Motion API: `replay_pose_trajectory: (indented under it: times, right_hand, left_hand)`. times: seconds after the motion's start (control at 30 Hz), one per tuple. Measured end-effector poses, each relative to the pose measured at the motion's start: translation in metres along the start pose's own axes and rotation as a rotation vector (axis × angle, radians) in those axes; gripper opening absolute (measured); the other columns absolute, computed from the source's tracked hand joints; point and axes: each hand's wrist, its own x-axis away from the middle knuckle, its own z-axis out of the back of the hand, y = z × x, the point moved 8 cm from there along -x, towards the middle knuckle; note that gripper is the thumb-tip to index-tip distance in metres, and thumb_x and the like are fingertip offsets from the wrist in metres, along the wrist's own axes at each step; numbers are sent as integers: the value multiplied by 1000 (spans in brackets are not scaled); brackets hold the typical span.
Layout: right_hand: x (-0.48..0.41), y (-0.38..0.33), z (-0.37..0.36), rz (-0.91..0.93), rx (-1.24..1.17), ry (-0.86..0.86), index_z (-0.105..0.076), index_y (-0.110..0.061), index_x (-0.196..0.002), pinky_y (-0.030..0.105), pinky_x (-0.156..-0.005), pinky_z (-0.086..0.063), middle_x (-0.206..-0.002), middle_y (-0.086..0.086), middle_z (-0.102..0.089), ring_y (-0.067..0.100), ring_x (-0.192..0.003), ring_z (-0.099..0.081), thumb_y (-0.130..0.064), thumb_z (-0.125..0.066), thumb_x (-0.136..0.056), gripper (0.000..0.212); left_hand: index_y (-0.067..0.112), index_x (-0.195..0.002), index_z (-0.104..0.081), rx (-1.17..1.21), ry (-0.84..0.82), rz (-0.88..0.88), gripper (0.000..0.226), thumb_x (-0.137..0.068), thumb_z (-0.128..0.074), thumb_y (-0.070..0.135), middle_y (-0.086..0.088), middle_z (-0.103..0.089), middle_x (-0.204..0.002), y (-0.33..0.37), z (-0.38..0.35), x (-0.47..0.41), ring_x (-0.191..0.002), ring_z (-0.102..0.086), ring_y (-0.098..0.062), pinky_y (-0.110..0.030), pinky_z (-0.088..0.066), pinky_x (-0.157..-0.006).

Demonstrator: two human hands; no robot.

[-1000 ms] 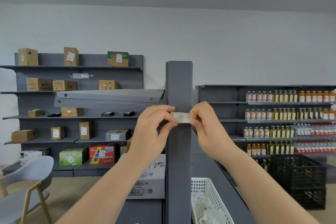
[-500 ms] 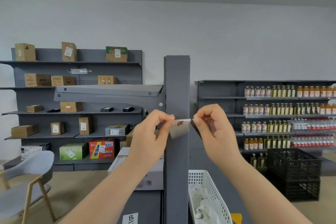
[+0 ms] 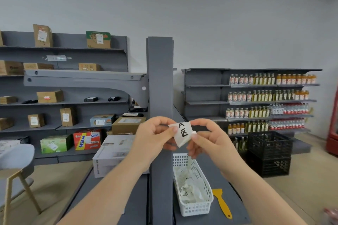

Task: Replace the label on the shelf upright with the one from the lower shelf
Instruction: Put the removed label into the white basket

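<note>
A white paper label (image 3: 182, 134) with black handwritten marks, an "A" on top, is off the grey shelf upright (image 3: 160, 82) and held in front of it at chest height. My left hand (image 3: 153, 136) pinches its left edge and my right hand (image 3: 207, 138) pinches its right edge, which curls forward. The upright's front face above my hands is bare grey metal. The lower shelf (image 3: 225, 215) runs below my arms.
A white plastic basket (image 3: 193, 206) with crumpled paper labels sits on the lower shelf right of the upright, with a yellow scraper (image 3: 222, 203) beside it. A white carton (image 3: 111, 153) stands to the left. Black crates (image 3: 268, 153) stand on the floor at right, a chair (image 3: 14, 168) at left.
The label was pressed flat against the upright one second ago; both hands have peeled it off and brought it down and toward me, its written side now facing up.
</note>
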Motion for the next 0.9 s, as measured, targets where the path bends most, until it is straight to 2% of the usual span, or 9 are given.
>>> replay_pose_trajectory:
  times: [0.17,0.23,0.33,0.4,0.53,0.6,0.7,0.83,0.9]
  right_hand:
    - [24,27,21,-43,27,117,-57,-11,-95,39,-56,-51,-69,28,-66,29,-57,-61,-2,-60,-88,12]
    - [32,39,30,-67,38,192,-55,-8,-88,36,-51,-48,-63,24,-65,27,-52,-58,-3,-62,-87,9]
    - [46,54,43,-99,37,288,-54,-1,-86,34,-49,-45,-59,17,-65,25,-51,-57,1,-62,-86,8]
    - [53,60,48,-103,43,309,-54,0,-84,36,-50,-46,-59,17,-65,27,-53,-57,3,-61,-86,8]
    - [62,66,54,-102,98,328,-56,-5,-80,36,-53,-47,-58,10,-65,24,-55,-58,6,-60,-85,13]
    - [67,67,57,-94,166,340,-58,-8,-78,30,-54,-49,-58,4,-65,19,-56,-59,7,-61,-83,16]
    - [70,67,57,-83,219,305,-63,-12,-78,21,-58,-52,-64,-1,-69,13,-59,-63,11,-61,-81,23]
    - [70,68,57,-95,243,199,-69,-13,-90,30,-70,-59,-84,7,-74,21,-78,-70,0,-65,-84,15]
    - [70,67,61,-99,210,212,-69,-11,-92,34,-68,-60,-84,9,-73,25,-77,-70,-5,-65,-85,10]
  left_hand:
    - [5,-88,-74,47,-127,124,9,-87,-66,1,-24,-74,-86,-37,-30,13,-68,-70,-26,-36,-62,-59]
    - [5,-85,-76,80,-173,188,18,-89,-59,0,-22,-73,-81,-50,-42,19,-70,-69,-27,-39,-61,-63]
    - [4,-84,-76,149,-171,274,26,-94,-54,12,-11,-73,-74,-67,-55,28,-66,-70,-23,-42,-61,-64]
    - [5,-85,-75,149,-131,293,21,-91,-62,21,-12,-75,-78,-78,-62,34,-67,-71,-23,-42,-61,-64]
    - [10,-98,-73,212,-127,417,17,-83,-73,18,-9,-75,-82,-104,-74,47,-70,-73,-21,-31,-59,-57]
    - [7,-96,-75,242,-165,461,13,-84,-71,13,-5,-74,-80,-111,-81,50,-69,-70,-16,-24,-56,-59]
    - [7,-89,-76,235,-185,454,9,-86,-68,4,-5,-75,-79,-114,-85,50,-74,-71,-14,-25,-58,-69]
    - [8,-85,-74,87,-151,383,6,-85,-70,4,-5,-73,-78,-113,-79,42,-72,-68,-14,-26,-57,-67]
    - [9,-82,-72,-37,-142,336,6,-85,-70,4,-3,-72,-75,-110,-78,40,-65,-66,-12,-26,-57,-64]
